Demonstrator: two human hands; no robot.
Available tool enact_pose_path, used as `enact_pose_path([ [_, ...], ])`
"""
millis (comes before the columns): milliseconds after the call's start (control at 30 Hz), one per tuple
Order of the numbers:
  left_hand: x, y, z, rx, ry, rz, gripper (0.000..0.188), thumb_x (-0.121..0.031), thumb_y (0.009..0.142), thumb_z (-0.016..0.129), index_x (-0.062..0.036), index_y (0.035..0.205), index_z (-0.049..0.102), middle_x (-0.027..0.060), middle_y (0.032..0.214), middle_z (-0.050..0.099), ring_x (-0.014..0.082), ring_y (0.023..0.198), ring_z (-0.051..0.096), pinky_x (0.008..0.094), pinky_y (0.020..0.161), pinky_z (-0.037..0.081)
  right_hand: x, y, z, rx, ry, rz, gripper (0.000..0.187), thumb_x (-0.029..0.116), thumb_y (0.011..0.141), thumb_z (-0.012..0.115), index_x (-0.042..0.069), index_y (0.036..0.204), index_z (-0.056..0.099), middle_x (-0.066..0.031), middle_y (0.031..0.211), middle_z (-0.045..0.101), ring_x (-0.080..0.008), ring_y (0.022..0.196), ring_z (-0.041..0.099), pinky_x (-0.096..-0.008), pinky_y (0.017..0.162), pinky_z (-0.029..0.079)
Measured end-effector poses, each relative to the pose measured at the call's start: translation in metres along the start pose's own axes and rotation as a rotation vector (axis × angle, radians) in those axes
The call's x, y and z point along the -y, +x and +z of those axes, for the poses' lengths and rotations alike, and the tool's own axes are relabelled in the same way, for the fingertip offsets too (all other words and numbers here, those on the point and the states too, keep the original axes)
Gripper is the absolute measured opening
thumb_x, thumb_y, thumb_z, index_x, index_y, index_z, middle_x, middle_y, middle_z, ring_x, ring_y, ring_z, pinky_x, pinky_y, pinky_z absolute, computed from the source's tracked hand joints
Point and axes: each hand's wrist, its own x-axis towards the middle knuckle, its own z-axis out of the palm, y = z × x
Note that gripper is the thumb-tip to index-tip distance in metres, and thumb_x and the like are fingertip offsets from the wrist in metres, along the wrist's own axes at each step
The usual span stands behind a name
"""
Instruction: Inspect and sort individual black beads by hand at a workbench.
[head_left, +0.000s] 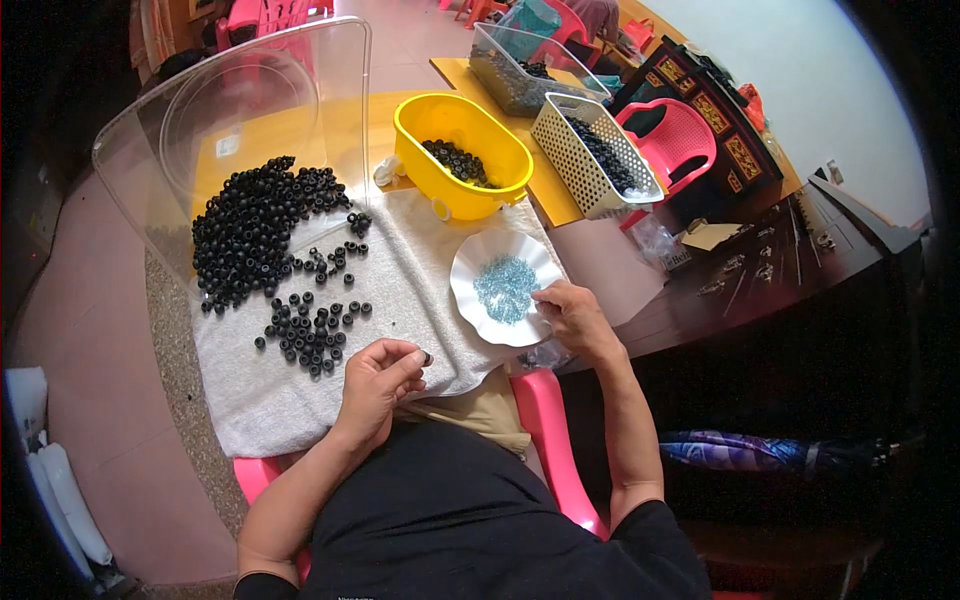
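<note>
Left hand (385,375) pinches one black ring (427,358) over the towel (400,290), close to the loose rings (310,330) for easy picking. Right hand (570,315), fingers pressed together, steadies the white dish (470,300) of blue beads (505,288) within reach.

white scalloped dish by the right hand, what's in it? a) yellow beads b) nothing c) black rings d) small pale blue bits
d: the white scalloped dish holds a little heap of small pale blue bits, with the right hand touching its near edge; the black rings lie apart on the grey towel.
</note>
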Motion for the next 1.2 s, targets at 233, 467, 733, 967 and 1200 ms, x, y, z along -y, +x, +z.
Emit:
enact_pose_path([
  [233,-0.001,-0.001,0.001,-0.002,0.001,-0.004,0.012,-0.008,0.088,0.069,-0.0011,0.096,0.063,0.0069,0.089,0.068,0.0102,0.073,0.062,0.0231,0.068,0.053,-0.003,0.0,0.003,-0.07,0.082,-0.031,0.015,-0.001,0.085,0.061,-0.003,0.098,0.067,-0.0153,0.088,0.067,-0.0279,0.083,0.067,-0.0328,0.074,0.051],
  [467,0.001,0.0,0.001,-0.003,0.0,0.002,0.011,-0.008,0.088,0.068,-0.0009,0.095,0.063,0.0069,0.089,0.068,0.0104,0.074,0.063,0.0228,0.068,0.053,-0.001,-0.002,0.006,-0.143,0.141,-0.004,0.014,-0.001,0.084,0.063,-0.003,0.098,0.065,-0.0145,0.086,0.066,-0.0239,0.08,0.066,-0.0314,0.073,0.051],
  [733,0.002,0.001,-0.001,0.013,0.024,-0.003,0.014,-0.009,0.088,0.068,-0.0018,0.097,0.062,0.0097,0.092,0.069,0.0129,0.076,0.063,0.0262,0.071,0.055,0.005,-0.009,0.02,-0.121,0.407,0.17,0.012,-0.003,0.088,0.061,-0.003,0.099,0.065,-0.0056,0.088,0.064,-0.0119,0.078,0.062,-0.0249,0.071,0.052],
  [967,0.003,-0.001,-0.001,0.058,0.026,-0.013,0.012,-0.009,0.089,0.067,-0.0031,0.098,0.062,0.0083,0.093,0.069,0.0118,0.077,0.063,0.0267,0.072,0.055,0.072,-0.011,0.04,0.086,0.624,0.025,0.01,-0.003,0.092,0.057,-0.004,0.101,0.062,-0.0072,0.093,0.062,-0.0138,0.079,0.066,-0.0249,0.072,0.053],
  [1200,0.001,-0.004,0.0,0.118,0.023,0.022,0.011,-0.008,0.09,0.066,-0.0022,0.099,0.062,0.0061,0.089,0.068,0.0117,0.077,0.064,0.0259,0.071,0.054,0.111,0.003,0.06,0.025,0.5,-0.288,0.008,0.0,0.086,0.065,0.0,0.094,0.063,-0.0102,0.082,0.062,-0.0191,0.07,0.061,-0.0293,0.064,0.048],
])
